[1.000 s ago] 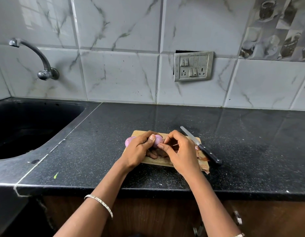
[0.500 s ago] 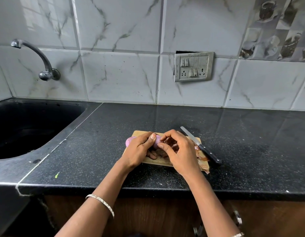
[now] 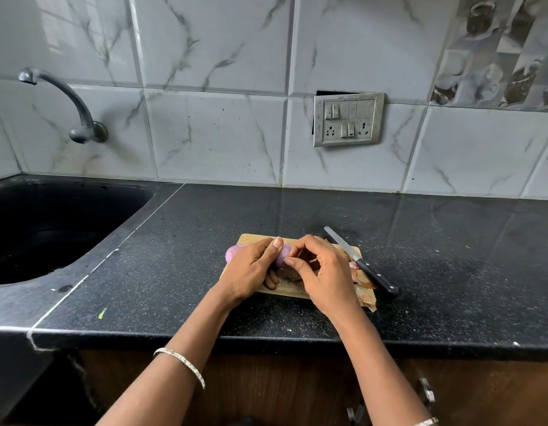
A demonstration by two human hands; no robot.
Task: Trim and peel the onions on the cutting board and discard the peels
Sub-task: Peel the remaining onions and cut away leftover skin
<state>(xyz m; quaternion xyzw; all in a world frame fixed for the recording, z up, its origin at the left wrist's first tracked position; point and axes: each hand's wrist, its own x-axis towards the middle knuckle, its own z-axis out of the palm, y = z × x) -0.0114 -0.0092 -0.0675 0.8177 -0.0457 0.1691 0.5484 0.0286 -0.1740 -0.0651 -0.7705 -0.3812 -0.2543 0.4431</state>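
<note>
Two hands peeling an onion (image 3: 282, 257) over the cutting board (image 3: 286, 292).
Left hand (image 3: 251, 269) curls round it and right hand (image 3: 325, 272) pinches at its skin. The knife (image 3: 360, 264) lies idle beside loose peels (image 3: 366, 299). Trimming seems done, peeling is partway, and the discarding is not yet done.

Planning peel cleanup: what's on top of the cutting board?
The left hand and right hand hold a purple onion over the cutting board; a knife and peels lie at its right edge. The hands hide its middle.
</note>
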